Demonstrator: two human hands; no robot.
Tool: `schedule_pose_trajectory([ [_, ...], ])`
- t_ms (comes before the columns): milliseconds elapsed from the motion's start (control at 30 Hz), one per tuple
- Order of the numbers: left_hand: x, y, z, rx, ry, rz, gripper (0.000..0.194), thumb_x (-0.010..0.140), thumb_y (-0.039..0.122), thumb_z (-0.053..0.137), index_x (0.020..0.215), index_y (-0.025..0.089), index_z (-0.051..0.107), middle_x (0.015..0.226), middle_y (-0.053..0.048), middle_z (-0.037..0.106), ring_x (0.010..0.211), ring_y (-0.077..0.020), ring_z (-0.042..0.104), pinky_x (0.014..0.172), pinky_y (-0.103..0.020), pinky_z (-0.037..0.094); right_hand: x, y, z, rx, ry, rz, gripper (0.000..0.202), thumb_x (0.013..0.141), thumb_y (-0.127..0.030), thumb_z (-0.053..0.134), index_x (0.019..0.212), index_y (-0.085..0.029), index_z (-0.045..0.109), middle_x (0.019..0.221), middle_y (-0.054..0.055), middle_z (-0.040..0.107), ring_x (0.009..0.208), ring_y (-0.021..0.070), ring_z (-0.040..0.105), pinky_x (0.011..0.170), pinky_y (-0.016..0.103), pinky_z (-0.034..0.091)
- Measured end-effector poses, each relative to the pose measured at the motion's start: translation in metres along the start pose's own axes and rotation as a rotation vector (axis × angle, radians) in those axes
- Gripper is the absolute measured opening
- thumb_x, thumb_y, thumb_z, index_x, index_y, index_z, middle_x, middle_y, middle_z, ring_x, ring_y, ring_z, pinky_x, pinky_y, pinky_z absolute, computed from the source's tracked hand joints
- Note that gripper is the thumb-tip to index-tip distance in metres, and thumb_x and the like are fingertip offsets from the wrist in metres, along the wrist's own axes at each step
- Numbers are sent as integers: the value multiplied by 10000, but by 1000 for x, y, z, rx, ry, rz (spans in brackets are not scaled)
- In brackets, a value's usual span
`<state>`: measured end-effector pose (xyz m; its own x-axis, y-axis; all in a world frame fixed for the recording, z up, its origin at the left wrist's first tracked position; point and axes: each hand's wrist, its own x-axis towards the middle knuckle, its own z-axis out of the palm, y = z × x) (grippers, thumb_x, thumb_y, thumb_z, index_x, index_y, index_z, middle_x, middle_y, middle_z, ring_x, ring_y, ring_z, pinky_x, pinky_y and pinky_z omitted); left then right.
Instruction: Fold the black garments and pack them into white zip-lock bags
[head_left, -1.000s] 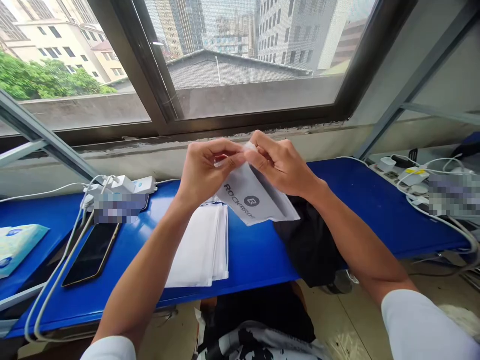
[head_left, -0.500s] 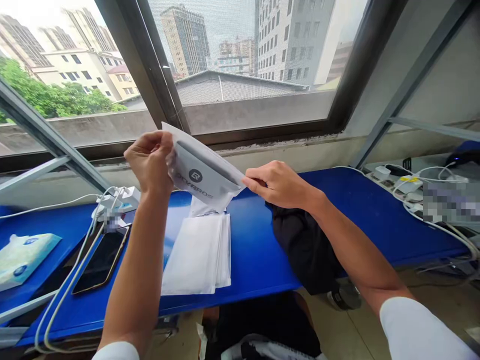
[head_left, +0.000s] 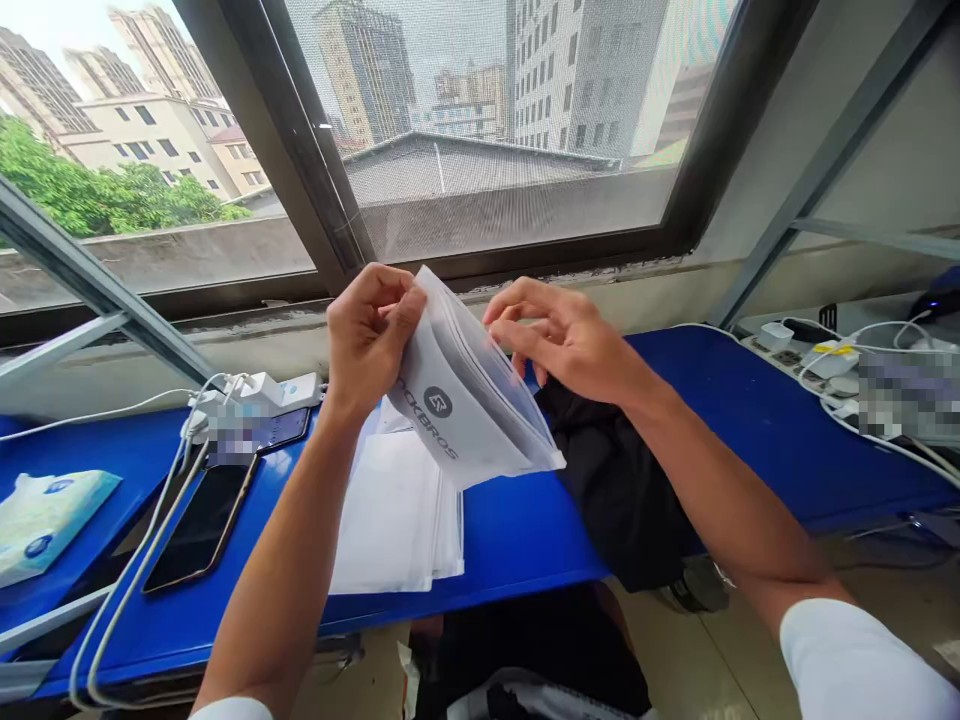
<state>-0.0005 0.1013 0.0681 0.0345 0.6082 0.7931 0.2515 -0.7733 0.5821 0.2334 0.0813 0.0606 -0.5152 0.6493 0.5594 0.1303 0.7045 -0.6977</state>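
A white frosted zip bag with a dark round logo and "OCKBROS" lettering hangs tilted above the blue table. At its upper left corner my left hand pinches it between thumb and fingers. Its long upper edge bows apart, and the lower right corner is free. My right hand is beside that edge with loosely bent fingers apart; whether the fingertips touch the plastic I cannot tell. Below lies a stack of similar white bags, partly hidden by the held one.
Black cloth lies at the table's front edge, below my right arm. To the left are a phone, white chargers with cables and a tissue pack. A power strip sits at the right. Metal posts flank the window.
My left hand has moved right with the bag, which now tilts more steeply. My right hand has let go of the bag's right corner, and its fingers have spread near the upper edge.
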Motion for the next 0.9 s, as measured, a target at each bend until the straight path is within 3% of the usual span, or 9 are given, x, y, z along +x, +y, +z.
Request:
schedule_pose_trajectory([
  [133, 0, -5, -1, -48, -15, 9, 349, 855, 557, 783, 840, 230, 660, 698, 22, 576, 537, -89, 451, 496, -229, 353, -4, -9, -5, -166, -69, -62, 183, 961, -342, 683, 1086, -229, 754, 1091, 42, 704, 777, 134, 622, 634, 257, 447],
  [233, -3, -7, 0, -70, -50, 25, 331, 859, 514, 789, 851, 205, 671, 709, 15, 596, 539, -82, 455, 488, -207, 351, -2, -5, 6, -286, -99, -14, 190, 904, -223, 711, 1086, -188, 751, 1004, 35, 717, 785, 139, 598, 697, 265, 427],
  [400, -5, -8, -1, -46, -109, -6, 315, 872, 464, 771, 847, 167, 668, 694, 2, 608, 522, -81, 453, 456, -192, 319, 1, -1, 18, -227, -136, 56, 115, 832, -70, 644, 887, -150, 704, 824, -11, 700, 708, 107, 562, 673, 232, 377],
  [500, -5, -9, -2, -59, -78, -23, 294, 875, 450, 762, 857, 174, 662, 698, -1, 629, 516, -83, 467, 449, -187, 316, -1, -2, 17, -247, 5, 27, 294, 868, -157, 667, 1160, -178, 689, 874, -22, 694, 678, 98, 539, 670, 230, 376],
  [567, -6, -10, 0, -66, -53, -25, 279, 868, 437, 764, 856, 175, 667, 702, -3, 637, 519, -85, 477, 453, -186, 322, -1, 0, 17, -226, 5, 27, 450, 851, -191, 712, 1296, -197, 643, 875, -34, 675, 673, 95, 530, 676, 227, 385],
  [633, -7, -11, 2, -58, -50, -27, 267, 853, 418, 773, 841, 170, 675, 696, -5, 635, 525, -88, 483, 458, -187, 327, 1, 4, 20, -188, -105, 68, 372, 822, -168, 722, 1192, -182, 692, 781, -54, 626, 646, 91, 506, 653, 223, 377],
  [733, -8, -8, 2, -36, -70, -35, 261, 844, 409, 770, 829, 166, 676, 669, 0, 621, 508, -84, 455, 450, -189, 310, 5, 8, 22, -210, -186, 78, 54, 828, -131, 672, 844, -155, 717, 683, -48, 554, 637, 93, 486, 617, 228, 353],
  [800, -6, -5, -1, -3, -82, -53, 251, 861, 412, 753, 847, 173, 677, 636, 17, 593, 473, -71, 392, 432, -189, 261, 5, 5, 15, -233, -49, 14, 76, 860, -166, 669, 799, -155, 713, 775, -10, 609, 709, 108, 539, 623, 231, 369],
  [900, 0, 2, -13, 99, -140, -119, 243, 879, 414, 738, 856, 179, 682, 591, 38, 536, 450, -61, 322, 426, -192, 197, -4, -6, -14, -94, 216, -9, 188, 874, -357, 729, 906, -172, 721, 862, 20, 665, 709, 119, 582, 582, 224, 392],
])
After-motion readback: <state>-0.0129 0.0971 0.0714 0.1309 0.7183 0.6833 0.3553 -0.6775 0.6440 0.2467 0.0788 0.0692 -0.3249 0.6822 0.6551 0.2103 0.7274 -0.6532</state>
